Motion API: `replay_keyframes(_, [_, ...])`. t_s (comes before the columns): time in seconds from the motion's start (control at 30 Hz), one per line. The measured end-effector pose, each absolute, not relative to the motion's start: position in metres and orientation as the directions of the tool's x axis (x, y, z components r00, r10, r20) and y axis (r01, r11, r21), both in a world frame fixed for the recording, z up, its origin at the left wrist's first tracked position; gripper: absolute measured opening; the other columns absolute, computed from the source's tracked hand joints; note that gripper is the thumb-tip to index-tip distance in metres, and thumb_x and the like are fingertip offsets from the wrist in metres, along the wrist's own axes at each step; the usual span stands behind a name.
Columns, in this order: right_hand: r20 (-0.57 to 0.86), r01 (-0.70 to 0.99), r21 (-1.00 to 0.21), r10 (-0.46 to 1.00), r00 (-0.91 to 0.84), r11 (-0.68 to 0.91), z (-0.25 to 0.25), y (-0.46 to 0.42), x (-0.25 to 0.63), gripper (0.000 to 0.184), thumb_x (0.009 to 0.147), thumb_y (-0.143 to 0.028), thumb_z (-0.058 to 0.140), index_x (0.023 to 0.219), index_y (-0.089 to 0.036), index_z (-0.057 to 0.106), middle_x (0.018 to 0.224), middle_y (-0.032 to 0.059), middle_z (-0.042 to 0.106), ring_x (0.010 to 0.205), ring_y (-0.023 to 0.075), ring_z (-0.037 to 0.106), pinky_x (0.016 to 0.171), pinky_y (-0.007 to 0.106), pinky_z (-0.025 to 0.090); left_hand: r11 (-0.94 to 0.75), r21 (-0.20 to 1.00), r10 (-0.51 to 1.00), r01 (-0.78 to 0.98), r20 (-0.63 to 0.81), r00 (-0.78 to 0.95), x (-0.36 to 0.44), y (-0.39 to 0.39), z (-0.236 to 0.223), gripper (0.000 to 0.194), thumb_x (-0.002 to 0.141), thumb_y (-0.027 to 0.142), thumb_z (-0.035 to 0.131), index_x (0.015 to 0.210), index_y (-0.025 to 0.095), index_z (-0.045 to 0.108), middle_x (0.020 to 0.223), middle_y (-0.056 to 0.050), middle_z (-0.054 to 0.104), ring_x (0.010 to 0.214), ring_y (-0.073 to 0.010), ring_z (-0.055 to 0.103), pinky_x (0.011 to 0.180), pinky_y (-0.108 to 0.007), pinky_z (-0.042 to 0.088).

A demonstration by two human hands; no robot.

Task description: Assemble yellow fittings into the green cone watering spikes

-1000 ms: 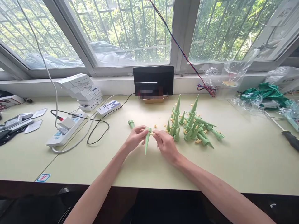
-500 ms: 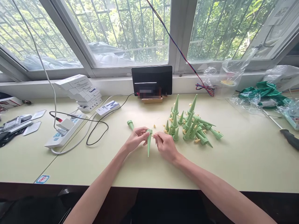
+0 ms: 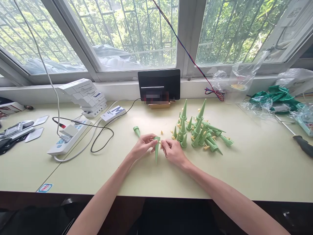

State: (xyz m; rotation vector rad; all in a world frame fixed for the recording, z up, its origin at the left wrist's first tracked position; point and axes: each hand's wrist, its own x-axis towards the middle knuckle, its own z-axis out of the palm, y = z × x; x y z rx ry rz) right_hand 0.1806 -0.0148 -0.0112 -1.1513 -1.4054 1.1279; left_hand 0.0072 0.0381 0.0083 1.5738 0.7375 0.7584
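Note:
My left hand [image 3: 144,146] is closed on a green plastic watering spike [image 3: 156,150], its wide ribbed end up and its point down. At the spike's right side, the fingers of my right hand [image 3: 174,150] pinch a small yellow valve [image 3: 160,143], which is partly hidden by the fingertips. Just beyond my hands lies a loose yellow valve [image 3: 161,132]. Another green spike [image 3: 136,131] rests on the table behind my left hand. To the right is a cluster of green spikes [image 3: 183,128], some standing and some lying, many with yellow valves at their sides.
On the table [image 3: 156,182], a power strip [image 3: 69,137] with cables and a white box [image 3: 113,114] are to the left. A stack of white boxes [image 3: 84,96] and a dark tablet [image 3: 158,83] stand at the back. A screwdriver [image 3: 303,145] and plastic bags lie right.
The yellow valve shows more clearly between my right fingertips and the spike. The spike has shifted very slightly right; both hands stay in nearly the same place.

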Motion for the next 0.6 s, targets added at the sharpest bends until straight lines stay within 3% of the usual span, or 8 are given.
replay_keyframes(0.6, [0.070,0.021,-0.997,0.991,-0.118,0.073,-0.0113,-0.0150,0.1796,0.042,0.094,-0.054,0.044,0.069,-0.020,0.049,0.044,-0.0087,0.036,0.031,0.0087,0.040,0.037,0.022,0.033,-0.138,0.986,0.824,0.093,0.062,0.564,0.0109,0.0353,0.0167,0.027,0.086,0.040,0.064,0.084,0.013,0.063,0.065,-0.001,0.056,0.053,-0.0096,0.051,0.049,-0.022,0.044])
